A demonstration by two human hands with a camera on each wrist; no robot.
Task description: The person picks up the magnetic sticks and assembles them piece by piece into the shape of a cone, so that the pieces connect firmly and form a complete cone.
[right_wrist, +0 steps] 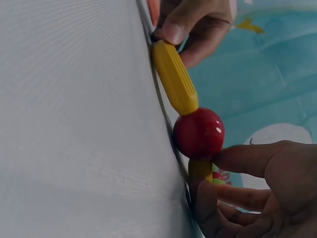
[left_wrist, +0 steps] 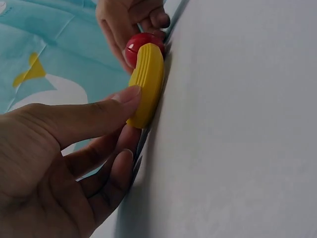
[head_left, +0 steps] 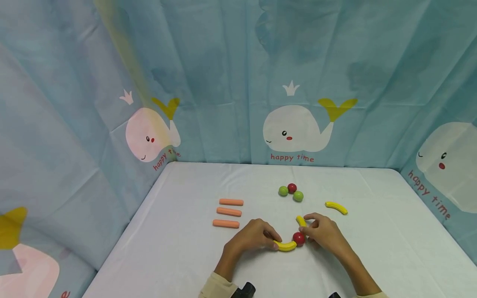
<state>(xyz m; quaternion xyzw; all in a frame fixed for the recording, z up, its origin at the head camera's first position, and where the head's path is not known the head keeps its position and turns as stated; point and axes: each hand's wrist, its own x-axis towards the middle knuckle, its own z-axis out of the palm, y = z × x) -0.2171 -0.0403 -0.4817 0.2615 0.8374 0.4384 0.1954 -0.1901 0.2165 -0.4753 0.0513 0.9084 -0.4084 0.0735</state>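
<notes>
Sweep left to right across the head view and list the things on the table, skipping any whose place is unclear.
Three orange sticks, curved yellow piece pinched by the left hand, nearer red ball, untouched yellow piece.

Left sleeve (head_left: 217,286) beige | black rounded wrist device (head_left: 244,289) | right sleeve (head_left: 374,295) beige | second black device (head_left: 334,295), cropped, seemingly alike
</notes>
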